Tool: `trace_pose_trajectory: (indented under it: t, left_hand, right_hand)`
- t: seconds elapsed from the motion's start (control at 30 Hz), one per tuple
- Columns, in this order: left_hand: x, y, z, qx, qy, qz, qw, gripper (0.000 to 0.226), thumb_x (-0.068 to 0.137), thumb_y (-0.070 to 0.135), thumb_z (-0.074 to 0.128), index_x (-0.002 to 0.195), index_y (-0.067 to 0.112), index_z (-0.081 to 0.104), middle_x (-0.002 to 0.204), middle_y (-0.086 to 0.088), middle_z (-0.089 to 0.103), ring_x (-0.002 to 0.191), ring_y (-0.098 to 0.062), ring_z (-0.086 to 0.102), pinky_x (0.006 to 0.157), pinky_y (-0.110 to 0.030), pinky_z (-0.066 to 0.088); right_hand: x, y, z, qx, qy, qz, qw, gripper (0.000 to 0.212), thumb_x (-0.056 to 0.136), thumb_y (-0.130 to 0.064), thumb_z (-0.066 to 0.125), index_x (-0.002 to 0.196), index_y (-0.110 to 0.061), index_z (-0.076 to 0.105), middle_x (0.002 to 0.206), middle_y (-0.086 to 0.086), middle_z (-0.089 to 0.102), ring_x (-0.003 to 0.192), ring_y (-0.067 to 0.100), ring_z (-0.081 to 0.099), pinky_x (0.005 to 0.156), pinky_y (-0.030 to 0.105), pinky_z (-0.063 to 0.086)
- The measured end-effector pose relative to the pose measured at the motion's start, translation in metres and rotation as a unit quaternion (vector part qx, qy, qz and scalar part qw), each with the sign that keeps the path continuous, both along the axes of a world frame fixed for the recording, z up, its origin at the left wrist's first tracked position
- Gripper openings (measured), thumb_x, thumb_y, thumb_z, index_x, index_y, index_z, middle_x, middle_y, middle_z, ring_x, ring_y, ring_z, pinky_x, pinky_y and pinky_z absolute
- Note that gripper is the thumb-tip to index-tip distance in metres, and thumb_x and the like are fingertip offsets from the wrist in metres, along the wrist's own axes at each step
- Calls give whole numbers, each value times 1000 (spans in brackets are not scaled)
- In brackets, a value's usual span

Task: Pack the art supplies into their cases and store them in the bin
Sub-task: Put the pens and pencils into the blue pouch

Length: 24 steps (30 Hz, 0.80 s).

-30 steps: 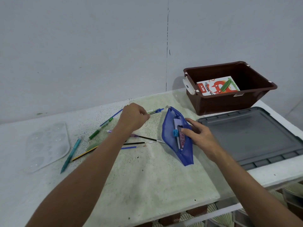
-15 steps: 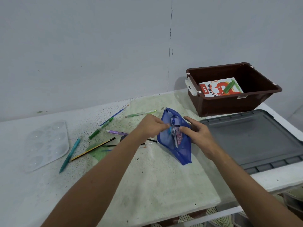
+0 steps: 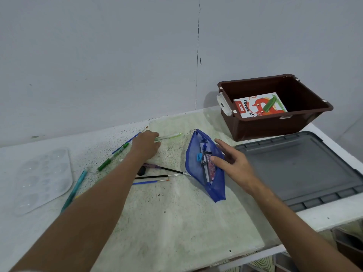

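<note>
A blue mesh pouch (image 3: pixel 215 190) lies open on the table with pens and a small patterned item inside. My right hand (image 3: pixel 234 164) is beside it, fingers spread and straight, thumb resting on the pouch's right edge. My left hand (image 3: pixel 146 144) is out to the left of the pouch, and its fingertips pinch the left end of a pale green pen (image 3: pixel 170 136). The brown bin (image 3: pixel 275 126) stands at the back right, and an oil pastels box (image 3: pixel 259 106) lies inside it.
Loose on the table are a green pen (image 3: pixel 112 158), a blue brush (image 3: pixel 125 143), a teal pen (image 3: pixel 75 188), three thin brushes (image 3: pixel 157 176) and a small black lump (image 3: pixel 141 170). A clear paint palette (image 3: pixel 43 177) lies far left. The grey lid (image 3: pixel 304 167) lies to the right.
My left hand carried blue pens to the pouch, left them inside, then moved back left to the pale green pen. My right hand stayed at the pouch and spread its fingers.
</note>
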<state>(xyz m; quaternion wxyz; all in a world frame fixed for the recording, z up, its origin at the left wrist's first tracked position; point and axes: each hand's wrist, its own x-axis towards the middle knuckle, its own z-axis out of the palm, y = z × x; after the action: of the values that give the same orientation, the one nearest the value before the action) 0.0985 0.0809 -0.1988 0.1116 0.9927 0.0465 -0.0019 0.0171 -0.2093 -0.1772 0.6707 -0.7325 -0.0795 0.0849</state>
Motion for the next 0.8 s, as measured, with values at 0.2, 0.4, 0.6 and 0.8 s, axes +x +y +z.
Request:
trace_pose_trajectory:
  t: [0.2, 0.4, 0.6, 0.8]
  left_hand:
    - [-15, -14, 11, -108, -3, 35, 993, 19, 92, 26, 59, 96, 12, 71, 88, 0, 67, 86, -19, 62, 84, -36, 48]
    - [-67, -49, 58, -425, 42, 66, 902, 7, 80, 16, 74, 79, 8, 74, 65, -3, 66, 57, -12, 57, 61, -28, 54]
    - [-91, -58, 70, -404, 173, 44, 897, 22, 76, 13, 74, 83, -7, 69, 56, -7, 48, 49, -17, 44, 51, -23, 44]
    - [-93, -82, 60, -448, 150, 38, 881, 26, 80, 26, 77, 86, 1, 73, 60, -5, 61, 53, -14, 55, 54, -24, 48]
  right_hand:
    - [-2, -2, 2, -44, -13, 63, 997, 58, 77, -39, 63, 132, -38, 44, 125, -24, 49, 114, 3, 53, 74, 19, 55]
    - [-3, -3, 0, -63, -16, 65, 996, 59, 79, -39, 63, 135, -35, 45, 122, -25, 50, 116, 2, 52, 80, 19, 55]
    - [-6, -3, -3, -58, -4, 50, 997, 52, 81, -38, 63, 131, -38, 48, 128, -12, 53, 117, 11, 54, 81, 26, 57]
    - [-10, 4, -3, -3, 11, 22, 1000, 48, 90, -15, 62, 135, -25, 50, 119, -17, 60, 101, -4, 62, 79, 22, 56]
